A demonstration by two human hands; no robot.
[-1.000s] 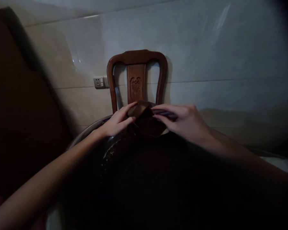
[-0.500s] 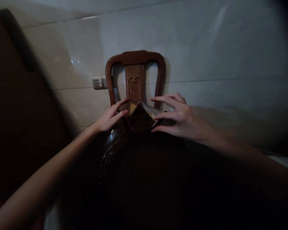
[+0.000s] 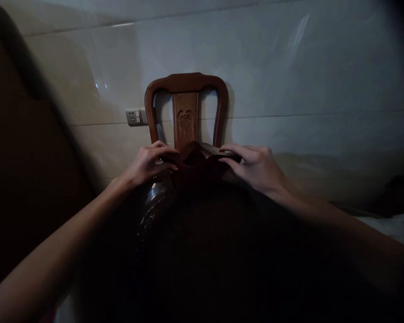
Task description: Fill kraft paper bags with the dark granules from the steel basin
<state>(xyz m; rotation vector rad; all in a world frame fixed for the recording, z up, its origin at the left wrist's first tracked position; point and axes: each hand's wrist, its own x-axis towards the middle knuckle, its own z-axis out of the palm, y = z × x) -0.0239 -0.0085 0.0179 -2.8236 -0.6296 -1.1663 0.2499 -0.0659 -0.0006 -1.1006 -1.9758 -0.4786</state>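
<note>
Two hands are working at the far edge of a dark round table [image 3: 148,202], pinching the mouth of a small dark pouch [image 3: 198,163] between them. The left hand [image 3: 147,165] is gripping the pouch's left lip with thumb and curled fingers; the right hand [image 3: 256,168] is clamping the right lip, its fingertips lying along the top edge. Both grips are clenched on the pouch, not released.

The pouch is standing at the table's far edge, just in front of a wooden chair [image 3: 186,110] that is backing onto a tiled wall [image 3: 289,80], with a wall socket [image 3: 134,117] to the chair's left. Its mouth is looking nearly pressed together — whatever is inside is hidden in the dim light, and I cannot tell how full it is.

As a judgement, the risk is lying in the position: the pouch is sitting so near the far edge that an uneven pull from one hand could be tipping it off toward the chair. If the mouth is not fully closed, a squeeze could be spilling contents onto the dark tabletop — where they would be hard to see.
</note>
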